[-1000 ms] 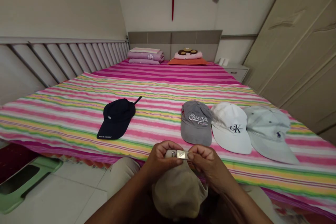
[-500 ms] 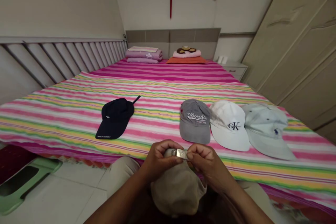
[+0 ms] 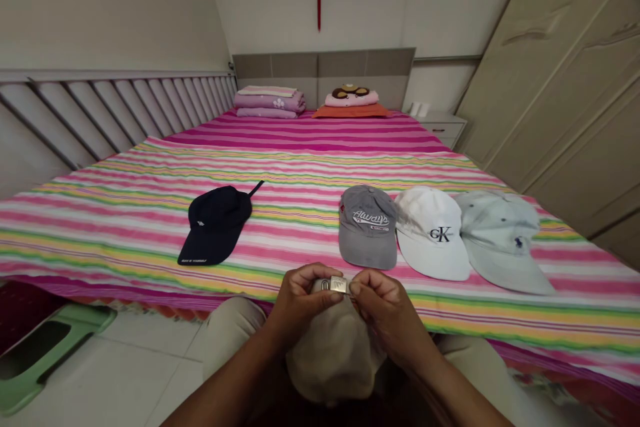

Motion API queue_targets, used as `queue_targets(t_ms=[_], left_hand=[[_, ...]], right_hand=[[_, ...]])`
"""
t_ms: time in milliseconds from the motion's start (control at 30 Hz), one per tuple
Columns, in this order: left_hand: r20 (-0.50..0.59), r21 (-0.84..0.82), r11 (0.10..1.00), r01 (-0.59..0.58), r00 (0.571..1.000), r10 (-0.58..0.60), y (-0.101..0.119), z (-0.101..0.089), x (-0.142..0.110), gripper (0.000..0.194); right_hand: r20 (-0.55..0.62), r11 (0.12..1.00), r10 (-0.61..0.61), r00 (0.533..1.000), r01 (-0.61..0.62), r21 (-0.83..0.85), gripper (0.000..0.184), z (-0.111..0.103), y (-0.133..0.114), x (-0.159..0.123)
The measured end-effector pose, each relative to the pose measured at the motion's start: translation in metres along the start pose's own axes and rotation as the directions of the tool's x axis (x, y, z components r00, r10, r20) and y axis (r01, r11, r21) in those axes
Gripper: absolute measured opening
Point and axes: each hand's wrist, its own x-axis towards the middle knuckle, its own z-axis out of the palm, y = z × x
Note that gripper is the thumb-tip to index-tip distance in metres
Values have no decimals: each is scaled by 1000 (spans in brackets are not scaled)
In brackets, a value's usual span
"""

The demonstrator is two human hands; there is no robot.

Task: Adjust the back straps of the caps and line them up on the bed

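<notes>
A beige cap [image 3: 333, 353] hangs between my two hands over my lap, its back strap uppermost. My left hand [image 3: 305, 293] pinches the strap beside the metal buckle [image 3: 338, 284]. On the buckle's other side, the fingers of my right hand [image 3: 383, 303] grip the strap end. Past my hands on the bed lie a grey cap [image 3: 367, 227], a white cap [image 3: 433, 233] and a pale mint cap [image 3: 503, 240], side by side with brims toward me. A dark navy cap [image 3: 215, 223] rests apart on the left, its strap sticking out behind.
The striped bedspread [image 3: 295, 213] runs back to the headboard [image 3: 365, 70], where folded purple bedding [image 3: 270, 103] and an orange pillow [image 3: 350, 111] lie. A slatted rail [image 3: 125, 107] borders the left side. A green stool [image 3: 55, 353] stands on the floor at lower left.
The view has shifted slightly. The beige cap has turned a little in my hands, while both hands keep their hold beside the buckle. The caps on the bed lie as before.
</notes>
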Motion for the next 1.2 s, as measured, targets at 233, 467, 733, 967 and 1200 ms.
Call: queue_targets(t_ms=[233,467,733,967,1200], left_hand=[[-48,-61,998,-14,999,11,1,5,-3,26],[15,-263,952,156,987,-157,-5,2,0,33],[59,-356,911,207,978,-199,-13,1,3,34],[-6,-269,955,121,992,-127,-11,0,2,30],[-15,-246,964,104,994,-111,-8,1,-3,26]], right_hand=[[-21,990,-72,997,69,-119,24,0,-5,-2],[4,1000,18,1000,-18,-15,24,3,-6,-1],[-16,998,43,999,-42,50,25,8,-4,-1],[-15,954,-147,989,138,-266,23,3,-4,-2],[51,790,-330,942,306,-531,22,-1,-5,-3]])
